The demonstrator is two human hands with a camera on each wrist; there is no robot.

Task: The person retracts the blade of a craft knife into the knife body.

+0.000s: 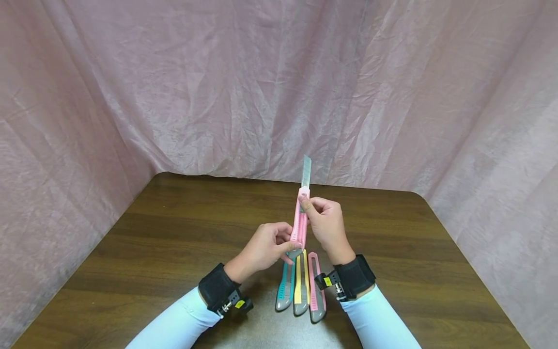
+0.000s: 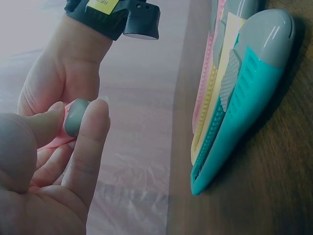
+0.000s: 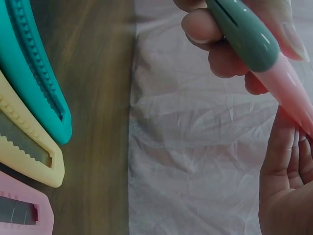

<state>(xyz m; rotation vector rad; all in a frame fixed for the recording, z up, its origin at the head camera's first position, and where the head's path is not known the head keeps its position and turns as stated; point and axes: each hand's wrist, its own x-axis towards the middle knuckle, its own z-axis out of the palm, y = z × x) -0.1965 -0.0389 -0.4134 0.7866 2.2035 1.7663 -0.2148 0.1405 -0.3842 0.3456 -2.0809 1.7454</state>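
Note:
Upright above the table is a pink box cutter (image 1: pixel 298 227) with its long blade (image 1: pixel 306 172) out at the top. My left hand (image 1: pixel 264 246) holds its lower part between thumb and fingers, close to the grey butt end (image 3: pixel 252 41). Higher up, my right hand (image 1: pixel 328 227) pinches the body, the thumb at the slider just below the blade. Below the hands three more box cutters lie side by side on the table: a teal one (image 1: pixel 285 290), a yellow one (image 1: pixel 301 293) and a second pink one (image 1: pixel 315 286), each with a grey end. No blade sticks out of these three.
The brown wooden table (image 1: pixel 174 232) spreads out on both sides of the hands. A pink curtain (image 1: pixel 244 87) hangs behind it and along its sides. Both wrists wear black straps (image 1: pixel 355 277) with small cameras.

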